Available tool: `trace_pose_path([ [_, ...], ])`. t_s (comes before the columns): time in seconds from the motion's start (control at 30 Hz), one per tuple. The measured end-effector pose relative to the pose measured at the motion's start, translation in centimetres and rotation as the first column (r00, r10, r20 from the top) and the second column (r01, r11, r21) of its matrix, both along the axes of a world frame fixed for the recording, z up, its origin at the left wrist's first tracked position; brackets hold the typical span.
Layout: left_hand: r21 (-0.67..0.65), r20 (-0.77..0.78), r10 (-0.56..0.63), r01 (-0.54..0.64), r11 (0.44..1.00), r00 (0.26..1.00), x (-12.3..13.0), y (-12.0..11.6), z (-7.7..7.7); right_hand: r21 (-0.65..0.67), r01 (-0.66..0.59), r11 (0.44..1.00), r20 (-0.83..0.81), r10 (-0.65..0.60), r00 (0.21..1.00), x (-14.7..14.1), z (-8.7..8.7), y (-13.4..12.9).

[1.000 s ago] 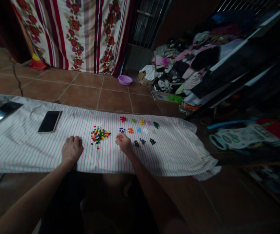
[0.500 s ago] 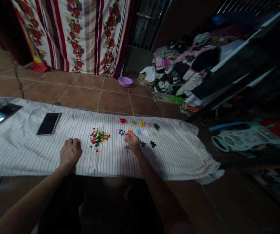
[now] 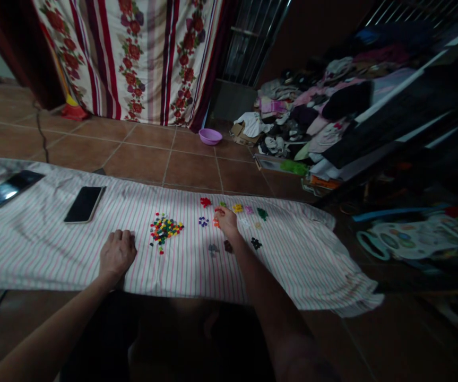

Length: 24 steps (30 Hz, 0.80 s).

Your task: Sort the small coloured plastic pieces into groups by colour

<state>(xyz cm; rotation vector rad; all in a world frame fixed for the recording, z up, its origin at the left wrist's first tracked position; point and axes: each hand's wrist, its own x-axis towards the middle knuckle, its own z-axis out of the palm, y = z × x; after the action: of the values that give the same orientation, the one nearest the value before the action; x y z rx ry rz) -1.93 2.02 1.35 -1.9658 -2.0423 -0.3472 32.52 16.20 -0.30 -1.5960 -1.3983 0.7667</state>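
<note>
My right hand (image 3: pixel 226 220) reaches over the striped cloth with thumb and fingers pinched together. Its fingertips are close to the small orange pieces (image 3: pixel 216 223) and the light green ones (image 3: pixel 223 203); whatever sits in the pinch is too small to make out. My left hand (image 3: pixel 118 252) rests palm down on the cloth, its fingers curled in. To its right lies a mixed pile of small coloured pieces (image 3: pixel 165 228). Little sorted groups surround my right hand: red (image 3: pixel 205 202), yellow (image 3: pixel 237 208), dark green (image 3: pixel 262 213), purple (image 3: pixel 203 222), grey (image 3: pixel 213 249), brown (image 3: pixel 227 245) and black (image 3: pixel 256 243).
A phone (image 3: pixel 84 205) and a larger dark-screened device (image 3: pixel 10 188) lie on the left of the cloth (image 3: pixel 181 265). Beyond it, a purple basin (image 3: pixel 210 137) stands on the tiled floor. Clothes (image 3: pixel 292 111) are heaped at the back right, near a floral curtain (image 3: pixel 149 58).
My right hand has moved slightly away from me, from beside the orange pieces towards the light green ones, uncovering the brown group. My left hand stays on the cloth. The whole view has shifted a little.
</note>
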Motion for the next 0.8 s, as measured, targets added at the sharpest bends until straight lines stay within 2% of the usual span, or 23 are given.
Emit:
trace_pose_path([
  [0.1, 0.013, -0.006, 0.004, -0.004, 1.0, 1.0, 0.0, 0.0, -0.1, -0.04, 0.057, 0.998, 0.118, -0.051, 0.992, -0.5, 0.3, 1.6],
  [0.23, 0.034, -0.012, 0.002, -0.002, 0.999, 1.0, 0.0, 0.1, -0.4, -0.036, 0.034, 0.999, 0.306, -0.021, 0.952, -1.2, 0.6, 2.9],
  [0.37, 0.032, -0.02, -0.003, 0.003, 0.999, 1.0, 0.0, 0.1, -0.5, -0.068, 0.033, 0.997, 0.408, -0.003, 0.913, -1.8, 0.8, 3.3],
  [0.53, 0.046, -0.019, -0.016, 0.016, 0.999, 1.0, -0.1, 0.1, -0.4, -0.06, 0.0, 0.998, 0.418, 0.025, 0.908, -2.2, 1.1, 3.3],
  [0.8, 0.025, 0.026, -0.011, 0.011, 1.0, 1.0, 0.0, 0.1, -0.4, 0.015, -0.02, 1.0, 0.321, 0.014, 0.947, -1.8, 1.8, 2.1],
])
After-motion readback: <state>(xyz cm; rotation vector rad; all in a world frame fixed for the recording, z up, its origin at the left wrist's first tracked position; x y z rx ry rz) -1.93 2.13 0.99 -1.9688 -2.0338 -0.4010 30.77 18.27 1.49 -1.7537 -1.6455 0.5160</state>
